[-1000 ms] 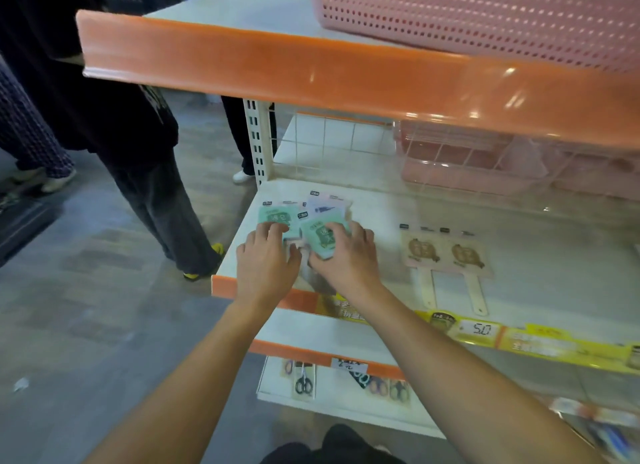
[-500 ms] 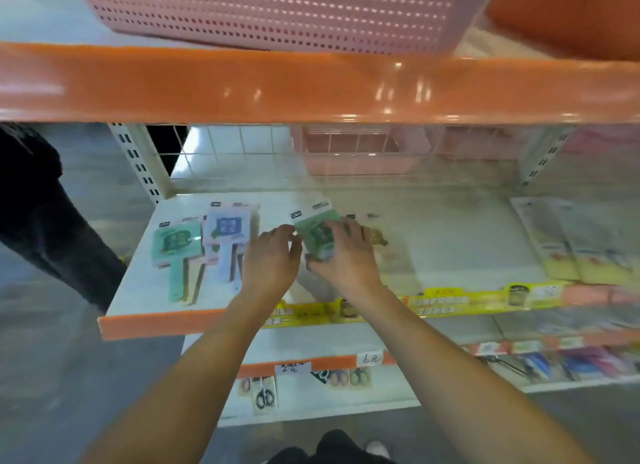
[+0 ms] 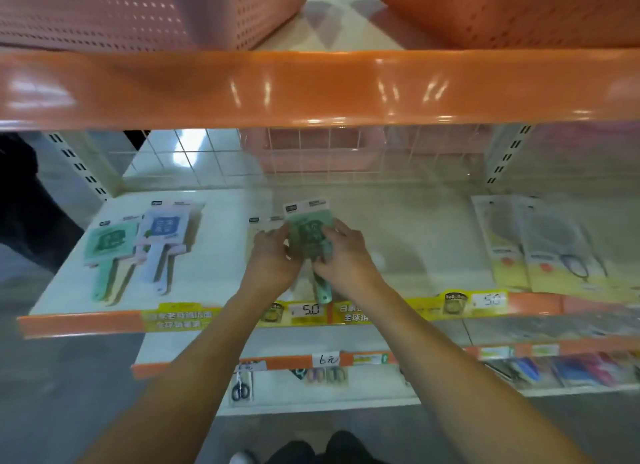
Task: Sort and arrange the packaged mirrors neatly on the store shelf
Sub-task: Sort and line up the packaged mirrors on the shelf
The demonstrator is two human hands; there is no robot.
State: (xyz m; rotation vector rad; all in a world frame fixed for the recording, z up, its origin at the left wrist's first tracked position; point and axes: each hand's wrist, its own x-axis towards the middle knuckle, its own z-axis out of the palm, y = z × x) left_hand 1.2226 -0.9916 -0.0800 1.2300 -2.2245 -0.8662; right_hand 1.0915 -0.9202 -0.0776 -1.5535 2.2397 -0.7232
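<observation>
— Where do we stand? Starting with the biggest thing, the shelf (image 3: 221, 252) in front of us carries three groups: a green mirror and a blue mirror lying side by side at the left end, flat yellow-backed packets (image 3: 540, 242) far off to the right, and our own work in the middle.

— And in the middle we have the green packaged mirror (image 3: 309, 235), card header pointing to the back, handle toward the front edge just above the price strip (image 3: 304, 311).

— Yes. Our left hand (image 3: 273, 255) curls its fingers against the pack's left edge and our right hand (image 3: 346, 255) curls round its right side, so both hold it. It seems to sit over a paler pack (image 3: 258, 223) whose header peeks out at the left; we cannot tell whether it already rests flat.

— So we judge this the placing step: squaring this mirror onto the middle pile.

— Next, we think, it needs lowering flat, its header lined up with the one beneath, then both hands released without dragging the slippery wrapper askew.
</observation>
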